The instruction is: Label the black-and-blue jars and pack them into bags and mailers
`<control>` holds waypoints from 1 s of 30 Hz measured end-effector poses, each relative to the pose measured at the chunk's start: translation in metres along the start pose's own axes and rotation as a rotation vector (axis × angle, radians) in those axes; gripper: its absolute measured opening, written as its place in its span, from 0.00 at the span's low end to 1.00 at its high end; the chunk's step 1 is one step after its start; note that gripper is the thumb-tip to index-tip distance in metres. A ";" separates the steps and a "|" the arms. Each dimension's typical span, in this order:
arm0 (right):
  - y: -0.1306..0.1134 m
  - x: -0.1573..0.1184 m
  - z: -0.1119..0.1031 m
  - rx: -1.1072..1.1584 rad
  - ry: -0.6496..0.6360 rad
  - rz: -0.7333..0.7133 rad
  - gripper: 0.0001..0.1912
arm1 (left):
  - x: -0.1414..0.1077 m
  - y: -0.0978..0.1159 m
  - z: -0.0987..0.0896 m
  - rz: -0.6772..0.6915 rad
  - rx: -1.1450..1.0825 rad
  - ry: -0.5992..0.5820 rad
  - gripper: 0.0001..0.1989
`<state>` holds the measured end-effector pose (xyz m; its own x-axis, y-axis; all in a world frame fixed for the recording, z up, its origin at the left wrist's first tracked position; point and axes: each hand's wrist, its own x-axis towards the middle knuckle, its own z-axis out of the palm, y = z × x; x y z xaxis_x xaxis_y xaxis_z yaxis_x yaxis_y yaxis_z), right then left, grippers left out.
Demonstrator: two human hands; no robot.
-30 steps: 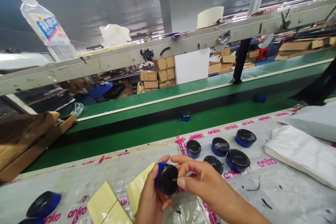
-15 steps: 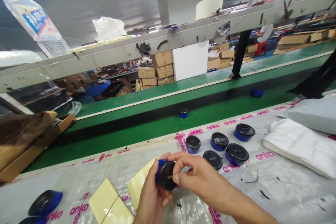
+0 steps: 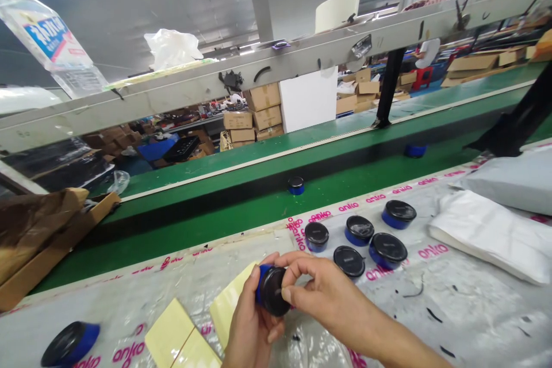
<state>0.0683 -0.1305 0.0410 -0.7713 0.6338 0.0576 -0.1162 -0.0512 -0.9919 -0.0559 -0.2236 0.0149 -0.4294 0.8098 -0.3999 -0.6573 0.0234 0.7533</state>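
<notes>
My left hand (image 3: 254,313) is wrapped round a small round container (image 3: 276,292) with a blue body and a black lid, its lid turned toward my right hand. My right hand (image 3: 317,284) is closed in a pinch, thumb and forefinger touching the lid face; whatever lies between the fingertips is too small to make out. Yellow paper pads (image 3: 183,336) lie left of my hands, and another yellow pad (image 3: 230,296) is partly behind my left hand. To the right, several similar containers (image 3: 388,250) stand on the plastic-covered table (image 3: 466,305).
Beyond the table runs a green conveyor belt (image 3: 172,241) carrying two round containers, one in the middle (image 3: 295,186). White bags (image 3: 491,236) lie at the right, a cardboard box (image 3: 81,241) at the left. A metal rail (image 3: 293,63) crosses above, with a plastic bottle (image 3: 54,40).
The whole view has shifted slightly, so the surroundings sit a little further left. Both hands keep nearly the same grip and place on the container.
</notes>
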 end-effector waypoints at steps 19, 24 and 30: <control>-0.004 -0.003 0.004 -0.063 0.055 -0.008 0.08 | 0.002 -0.002 -0.001 -0.005 -0.014 -0.018 0.25; -0.002 -0.004 0.004 -0.097 0.090 -0.007 0.08 | 0.003 -0.002 -0.001 0.003 -0.036 -0.016 0.26; 0.003 -0.003 0.006 -0.068 0.108 -0.039 0.09 | 0.001 -0.003 0.000 0.000 -0.052 -0.007 0.24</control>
<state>0.0664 -0.1377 0.0381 -0.6944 0.7142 0.0875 -0.0994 0.0252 -0.9947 -0.0541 -0.2230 0.0124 -0.4254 0.8136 -0.3963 -0.6884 -0.0067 0.7253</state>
